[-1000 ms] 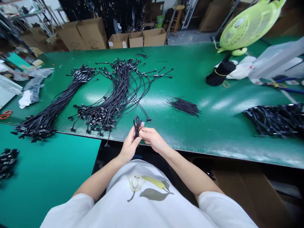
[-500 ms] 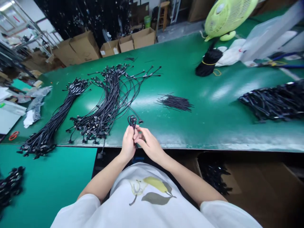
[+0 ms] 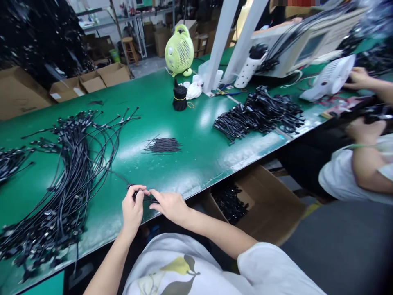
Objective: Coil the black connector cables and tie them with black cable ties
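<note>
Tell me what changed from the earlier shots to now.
The view has swung right, bringing a co-worker into sight. The hands have dropped to the bench edge and parted: the left hand still pinches the black cable, while the right hand has drawn back, fingers reaching toward it. The cable bundles and fan stayed put.

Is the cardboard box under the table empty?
No, black cables lie inside the cardboard box.
</note>
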`<action>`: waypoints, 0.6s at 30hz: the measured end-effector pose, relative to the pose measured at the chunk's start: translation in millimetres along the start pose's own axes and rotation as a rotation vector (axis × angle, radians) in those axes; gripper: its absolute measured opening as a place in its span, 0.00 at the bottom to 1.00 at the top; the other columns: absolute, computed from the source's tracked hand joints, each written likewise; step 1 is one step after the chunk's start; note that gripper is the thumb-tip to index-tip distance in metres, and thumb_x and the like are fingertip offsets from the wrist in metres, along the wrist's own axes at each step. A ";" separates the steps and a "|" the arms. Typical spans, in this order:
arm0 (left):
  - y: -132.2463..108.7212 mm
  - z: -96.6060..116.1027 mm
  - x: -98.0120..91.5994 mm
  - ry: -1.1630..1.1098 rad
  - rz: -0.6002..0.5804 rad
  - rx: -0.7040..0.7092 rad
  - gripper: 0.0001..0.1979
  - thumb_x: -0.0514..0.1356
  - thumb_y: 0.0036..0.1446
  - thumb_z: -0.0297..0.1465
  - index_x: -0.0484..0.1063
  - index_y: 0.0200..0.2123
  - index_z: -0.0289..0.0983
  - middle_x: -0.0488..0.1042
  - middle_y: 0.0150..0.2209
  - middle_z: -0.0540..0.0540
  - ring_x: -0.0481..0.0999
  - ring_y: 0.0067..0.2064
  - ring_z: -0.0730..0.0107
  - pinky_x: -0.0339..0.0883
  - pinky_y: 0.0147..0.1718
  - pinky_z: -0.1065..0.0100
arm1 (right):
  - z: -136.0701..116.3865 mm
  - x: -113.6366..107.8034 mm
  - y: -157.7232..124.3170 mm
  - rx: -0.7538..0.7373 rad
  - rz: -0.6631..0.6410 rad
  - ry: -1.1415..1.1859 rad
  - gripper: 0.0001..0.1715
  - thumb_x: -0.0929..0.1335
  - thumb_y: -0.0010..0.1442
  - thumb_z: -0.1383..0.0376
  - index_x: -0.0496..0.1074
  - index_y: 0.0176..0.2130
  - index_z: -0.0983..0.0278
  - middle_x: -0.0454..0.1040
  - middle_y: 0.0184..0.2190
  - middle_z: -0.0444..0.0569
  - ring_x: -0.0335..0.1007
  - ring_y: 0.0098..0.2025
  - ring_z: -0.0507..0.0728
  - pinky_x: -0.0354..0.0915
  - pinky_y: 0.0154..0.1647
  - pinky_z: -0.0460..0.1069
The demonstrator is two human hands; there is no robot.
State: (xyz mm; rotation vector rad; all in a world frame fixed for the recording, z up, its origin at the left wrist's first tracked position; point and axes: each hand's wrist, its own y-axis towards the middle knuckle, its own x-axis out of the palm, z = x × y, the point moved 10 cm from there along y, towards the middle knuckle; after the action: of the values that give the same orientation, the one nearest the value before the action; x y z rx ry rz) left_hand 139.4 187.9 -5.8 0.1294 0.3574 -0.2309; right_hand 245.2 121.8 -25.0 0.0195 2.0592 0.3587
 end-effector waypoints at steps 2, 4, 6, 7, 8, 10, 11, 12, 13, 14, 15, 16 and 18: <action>1.3 1.0 6.4 0.038 0.024 -0.012 0.13 0.54 0.63 0.41 0.72 0.38 0.38 0.78 0.32 0.46 0.77 0.37 0.64 0.68 0.45 0.62 | 5.0 -4.8 1.2 0.032 0.022 -0.066 0.26 0.62 0.67 0.54 0.63 0.58 0.64 0.75 0.35 0.52 0.74 0.34 0.57 0.65 0.31 0.49; 3.7 4.5 15.3 0.002 0.025 -0.017 0.14 0.54 0.62 0.41 0.73 0.41 0.38 0.79 0.39 0.44 0.78 0.43 0.62 0.67 0.49 0.60 | 14.1 -10.9 3.7 0.073 0.035 -0.115 0.24 0.62 0.68 0.58 0.62 0.59 0.65 0.73 0.42 0.56 0.73 0.40 0.59 0.67 0.34 0.50; 6.4 7.2 27.2 -0.038 -0.004 -0.021 0.15 0.56 0.62 0.41 0.75 0.44 0.39 0.77 0.49 0.41 0.75 0.52 0.59 0.64 0.55 0.58 | 24.6 -14.9 5.8 0.092 0.027 -0.138 0.27 0.63 0.66 0.59 0.60 0.62 0.64 0.71 0.48 0.58 0.72 0.43 0.59 0.68 0.35 0.51; 6.8 6.6 34.5 -0.050 -0.027 -0.033 0.16 0.56 0.62 0.40 0.76 0.45 0.39 0.75 0.54 0.41 0.72 0.56 0.59 0.62 0.58 0.57 | 29.0 -15.2 6.4 0.088 0.015 -0.139 0.29 0.64 0.66 0.58 0.58 0.63 0.63 0.70 0.49 0.57 0.72 0.42 0.59 0.68 0.35 0.50; 6.2 4.6 42.7 -0.057 -0.053 -0.051 0.16 0.56 0.62 0.40 0.76 0.47 0.39 0.73 0.56 0.41 0.70 0.59 0.58 0.59 0.60 0.56 | 32.8 -14.3 6.5 0.080 0.003 -0.134 0.30 0.64 0.66 0.57 0.58 0.63 0.62 0.71 0.48 0.57 0.72 0.41 0.58 0.68 0.34 0.50; 1.7 -1.4 60.9 -0.072 -0.104 -0.093 0.18 0.56 0.61 0.38 0.74 0.52 0.39 0.71 0.59 0.41 0.68 0.61 0.57 0.56 0.63 0.54 | 38.1 -11.1 5.5 0.066 0.000 -0.117 0.29 0.62 0.67 0.56 0.60 0.62 0.64 0.72 0.43 0.56 0.72 0.38 0.58 0.67 0.33 0.49; -1.6 -4.3 70.3 -0.085 -0.129 -0.110 0.20 0.56 0.62 0.38 0.71 0.55 0.40 0.70 0.60 0.41 0.68 0.62 0.57 0.55 0.63 0.54 | 40.4 -9.6 4.4 0.066 0.012 -0.116 0.26 0.60 0.68 0.56 0.62 0.61 0.65 0.73 0.40 0.55 0.72 0.37 0.57 0.67 0.33 0.49; -4.6 -5.9 79.1 -0.097 -0.154 -0.118 0.23 0.56 0.62 0.37 0.67 0.59 0.40 0.68 0.61 0.40 0.66 0.63 0.57 0.54 0.64 0.53 | 42.5 -8.6 3.1 0.065 0.027 -0.121 0.24 0.57 0.70 0.57 0.65 0.58 0.66 0.73 0.38 0.55 0.72 0.37 0.57 0.66 0.33 0.48; -7.1 -5.9 86.7 -0.103 -0.181 -0.115 0.25 0.55 0.62 0.37 0.63 0.62 0.40 0.66 0.63 0.39 0.65 0.64 0.57 0.53 0.64 0.52 | 44.3 -8.3 1.8 0.055 0.038 -0.127 0.24 0.54 0.71 0.58 0.68 0.55 0.66 0.73 0.36 0.55 0.71 0.36 0.57 0.65 0.33 0.48; -8.5 -3.8 92.1 -0.100 -0.213 -0.097 0.28 0.55 0.62 0.37 0.60 0.64 0.39 0.63 0.64 0.39 0.63 0.65 0.57 0.52 0.65 0.52 | 47.5 -9.4 0.6 0.042 0.042 -0.136 0.25 0.52 0.71 0.59 0.71 0.50 0.66 0.73 0.34 0.55 0.71 0.35 0.57 0.64 0.32 0.48; -9.0 0.0 94.5 -0.080 -0.248 -0.065 0.29 0.55 0.62 0.38 0.57 0.66 0.39 0.61 0.66 0.38 0.61 0.66 0.56 0.52 0.65 0.52 | 54.9 -13.1 -0.1 0.042 0.038 -0.158 0.27 0.51 0.71 0.58 0.72 0.46 0.66 0.73 0.32 0.55 0.70 0.33 0.56 0.62 0.30 0.48; -8.8 5.2 92.9 -0.043 -0.284 -0.016 0.31 0.56 0.62 0.38 0.56 0.66 0.38 0.59 0.66 0.37 0.60 0.66 0.56 0.52 0.65 0.52 | 68.9 -21.2 -0.3 0.073 0.035 -0.197 0.29 0.50 0.71 0.57 0.73 0.41 0.66 0.72 0.30 0.55 0.69 0.30 0.56 0.60 0.28 0.48; -5.9 15.4 73.6 0.073 -0.308 0.098 0.30 0.57 0.61 0.39 0.57 0.65 0.39 0.60 0.66 0.38 0.60 0.66 0.55 0.53 0.64 0.53 | 119.5 -55.1 0.6 0.239 0.059 -0.329 0.33 0.51 0.69 0.50 0.72 0.34 0.67 0.70 0.26 0.56 0.63 0.24 0.55 0.52 0.23 0.49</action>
State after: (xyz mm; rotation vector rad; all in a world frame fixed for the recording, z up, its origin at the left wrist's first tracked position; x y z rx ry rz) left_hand 210.0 164.9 -18.5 0.1800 0.4382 -0.5501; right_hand 375.0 142.7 -31.9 0.2680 1.7660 0.1322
